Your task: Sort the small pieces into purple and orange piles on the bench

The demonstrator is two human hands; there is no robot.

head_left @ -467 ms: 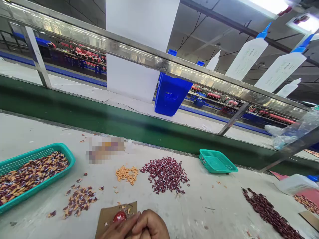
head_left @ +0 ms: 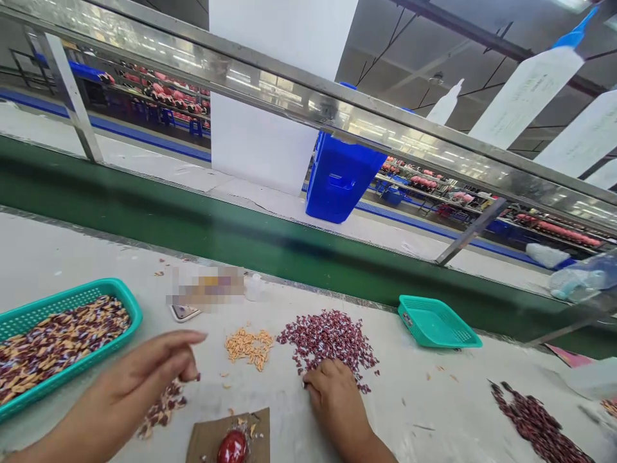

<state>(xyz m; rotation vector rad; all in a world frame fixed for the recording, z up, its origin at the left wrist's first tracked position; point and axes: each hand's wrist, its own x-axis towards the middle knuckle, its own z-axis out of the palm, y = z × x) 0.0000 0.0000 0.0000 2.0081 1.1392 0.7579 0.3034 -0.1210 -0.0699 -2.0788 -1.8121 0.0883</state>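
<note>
Dark maroon, glossy little pieces in a loose heap (head_left: pixel 332 334) lie on the pale worktop (head_left: pixel 409 437), toward its far edge. At the left stands a long teal perforated plastic basket (head_left: pixel 136 315) of mixed maroon and tan pieces. The two hands are apart. The left hand (head_left: pixel 144 379) hangs above a small cluster of two-coloured pieces (head_left: pixel 166 408), forefinger extended; a dark bit shows at its curled fingertips, but I cannot tell whether it is pinched. The right hand (head_left: pixel 337 392) has its fingers bent down at the heap's near edge; their grip is hidden. Between the hands, nearest the body, lies a brown cardboard square (head_left: pixel 200 444) bearing a shiny red dome (head_left: pixel 233 445). Such small pieces are probably best taken singly from the heap's fringe, with a light fingertip pinch and the wrist kept clear of the rest.
</note>
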